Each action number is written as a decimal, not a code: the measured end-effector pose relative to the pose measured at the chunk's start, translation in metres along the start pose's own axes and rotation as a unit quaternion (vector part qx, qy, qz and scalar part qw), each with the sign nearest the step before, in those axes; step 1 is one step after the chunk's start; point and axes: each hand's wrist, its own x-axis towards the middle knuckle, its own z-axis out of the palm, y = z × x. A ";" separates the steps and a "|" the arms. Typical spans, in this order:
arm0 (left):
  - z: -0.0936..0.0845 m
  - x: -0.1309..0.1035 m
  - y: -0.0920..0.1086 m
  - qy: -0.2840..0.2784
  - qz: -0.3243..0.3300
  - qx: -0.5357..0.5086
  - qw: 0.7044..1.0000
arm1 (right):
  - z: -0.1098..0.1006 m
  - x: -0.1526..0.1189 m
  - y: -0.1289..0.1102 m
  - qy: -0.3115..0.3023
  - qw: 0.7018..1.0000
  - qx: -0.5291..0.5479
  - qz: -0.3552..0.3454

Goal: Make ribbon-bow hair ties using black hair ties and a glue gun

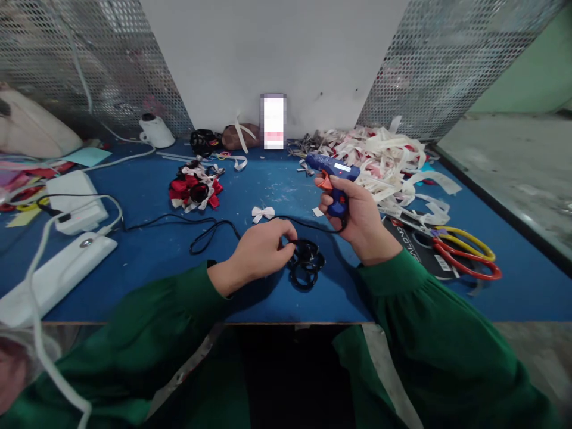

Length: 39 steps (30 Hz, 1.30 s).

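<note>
My right hand [353, 217] is wrapped round a blue hot glue gun [333, 168] with an orange trigger, raised over the table with its nozzle pointing left. My left hand [263, 247] is closed at the pile of black hair ties [305, 271] near the front edge. Its thumb and forefinger pinch one of the black bands, partly hidden by the fingers. Just beyond this hand lies a small pale pink ribbon bow [263, 213]. The gun's black cord [308, 224] runs left behind my left hand.
A heap of ribbon scraps [388, 158] fills the back right. Scissors [469, 250] with red and yellow handles lie at right. Red, white and black bows [195, 187] are piled left of centre. A power strip [58, 274] and a white mug [156, 131] stand at left.
</note>
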 end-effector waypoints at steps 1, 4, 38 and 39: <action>-0.003 0.001 0.002 -0.012 -0.040 -0.085 0.996 | 0.001 0.000 0.000 -0.003 1.000 0.012 0.000; -0.012 0.003 0.004 -0.059 -0.127 -0.341 0.930 | 0.003 -0.001 -0.002 -0.008 0.998 0.054 0.010; -0.041 0.014 -0.006 0.230 -0.045 -0.451 0.861 | 0.000 -0.045 0.024 -0.150 0.801 -0.475 -0.333; -0.040 0.013 -0.005 0.231 -0.044 -0.448 0.863 | 0.000 -0.046 0.023 -0.148 0.794 -0.485 -0.336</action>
